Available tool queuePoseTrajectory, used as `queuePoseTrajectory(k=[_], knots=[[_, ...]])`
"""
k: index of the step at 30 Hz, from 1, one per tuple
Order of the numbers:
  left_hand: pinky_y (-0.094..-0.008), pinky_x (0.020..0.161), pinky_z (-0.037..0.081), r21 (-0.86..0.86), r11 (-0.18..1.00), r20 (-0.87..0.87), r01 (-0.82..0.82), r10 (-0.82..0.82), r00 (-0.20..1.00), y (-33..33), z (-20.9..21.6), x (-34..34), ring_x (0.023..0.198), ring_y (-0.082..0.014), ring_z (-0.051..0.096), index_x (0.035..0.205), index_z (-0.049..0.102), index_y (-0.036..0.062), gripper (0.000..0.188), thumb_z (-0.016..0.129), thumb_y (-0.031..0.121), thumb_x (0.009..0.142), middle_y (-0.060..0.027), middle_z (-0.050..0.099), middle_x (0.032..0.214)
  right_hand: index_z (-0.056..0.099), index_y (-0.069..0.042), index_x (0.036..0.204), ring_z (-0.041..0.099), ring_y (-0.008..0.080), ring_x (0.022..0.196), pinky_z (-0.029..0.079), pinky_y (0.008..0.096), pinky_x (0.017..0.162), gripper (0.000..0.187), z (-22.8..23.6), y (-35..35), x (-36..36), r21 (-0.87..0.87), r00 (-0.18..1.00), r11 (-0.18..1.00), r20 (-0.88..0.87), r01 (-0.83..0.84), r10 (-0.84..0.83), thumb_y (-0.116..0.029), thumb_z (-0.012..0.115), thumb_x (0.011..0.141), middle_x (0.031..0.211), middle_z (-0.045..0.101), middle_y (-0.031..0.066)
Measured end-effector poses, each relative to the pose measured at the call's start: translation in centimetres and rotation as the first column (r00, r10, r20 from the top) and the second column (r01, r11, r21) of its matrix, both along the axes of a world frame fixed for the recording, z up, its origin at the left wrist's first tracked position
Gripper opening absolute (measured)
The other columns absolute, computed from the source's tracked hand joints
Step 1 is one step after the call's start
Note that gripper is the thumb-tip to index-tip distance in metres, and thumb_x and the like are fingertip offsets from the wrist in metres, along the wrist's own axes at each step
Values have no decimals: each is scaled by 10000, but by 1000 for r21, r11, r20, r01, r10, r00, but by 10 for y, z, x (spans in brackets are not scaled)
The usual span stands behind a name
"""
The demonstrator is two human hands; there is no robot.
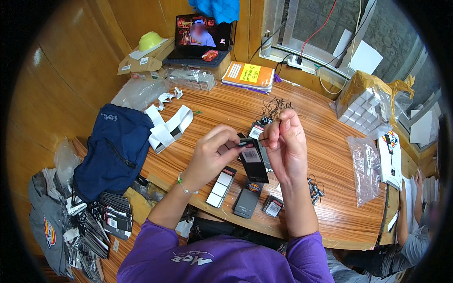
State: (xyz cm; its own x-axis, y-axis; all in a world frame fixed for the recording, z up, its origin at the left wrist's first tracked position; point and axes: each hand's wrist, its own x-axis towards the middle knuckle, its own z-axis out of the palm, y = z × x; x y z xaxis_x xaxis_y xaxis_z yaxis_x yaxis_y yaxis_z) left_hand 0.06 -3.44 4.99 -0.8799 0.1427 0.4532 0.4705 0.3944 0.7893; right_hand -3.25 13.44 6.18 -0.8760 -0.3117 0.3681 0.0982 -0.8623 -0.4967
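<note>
Tag: black card hang tag [252,158] w/ a white label on it, held up above the round wooden table [339,207], roughly mid-picture, between the two hands.
Left hand: left hand [211,155] closed on the tag's upper left edge — thumb and fingers pinched, thin bracelet at the wrist.
Right hand: right hand [287,141] raised just right of the tag, thumb and forefinger pinched shut on a thin black string loop [264,138] that runs to the tag's top.
Under the hands: more black tags [249,198] lie flat on the table near its front edge, one small one [272,206] beside them; a black-and-white strip [221,186] lies just left.
Loops: a tangle of black string loops [276,106] on the table behind the hands; a smaller bunch [315,186] just right of the right forearm.
Left side: dark blue bag [115,146] on the table edge, white paper strips [167,125] next to it; a stack of black tags [111,217] lower left, off the table.
Right side: clear plastic bag [365,167], a bundle of small white boxes [365,111] part-wrapped in tan tape — well apart from the hands.
Far side: open laptop [203,37], orange notebook [247,75] w/ a yellow sticky note, cardboard box w/ a yellow-green bowl [150,40] on top.
Other person: a forearm [406,207] shows at the right rim, apart from the work.
</note>
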Motion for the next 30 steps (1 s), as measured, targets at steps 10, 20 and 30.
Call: queuePoseTrajectory(k=[10,20,30], knots=[[-330,745,439,-138,988,-119,69,-86,989,1,-1,-6,837,-245,556,856,608,25,143,662,65,729,-89,553,900,445,-44,981,548,137,653,453,239,613,122,0,-3,3,169,998,985,-66,26,-15,-77,518,889,746,587,114],[-297,725,462,-4,938,76,346,-345,936,5,-9,-2,864,-208,574,990,570,-17,186,573,28,810,-95,570,908,421,-76,1029,537,128,712,443,263,676,172,5,-3,7,147,999,989,-27,-16,21,-70,508,881,803,580,118],[-244,714,483,280,906,360,316,-404,841,12,-10,3,783,-118,593,1047,545,-28,245,589,18,810,-72,606,872,418,-70,1034,540,137,719,443,262,690,182,4,-3,8,118,999,993,-30,-31,35,-58,511,878,800,581,121]])
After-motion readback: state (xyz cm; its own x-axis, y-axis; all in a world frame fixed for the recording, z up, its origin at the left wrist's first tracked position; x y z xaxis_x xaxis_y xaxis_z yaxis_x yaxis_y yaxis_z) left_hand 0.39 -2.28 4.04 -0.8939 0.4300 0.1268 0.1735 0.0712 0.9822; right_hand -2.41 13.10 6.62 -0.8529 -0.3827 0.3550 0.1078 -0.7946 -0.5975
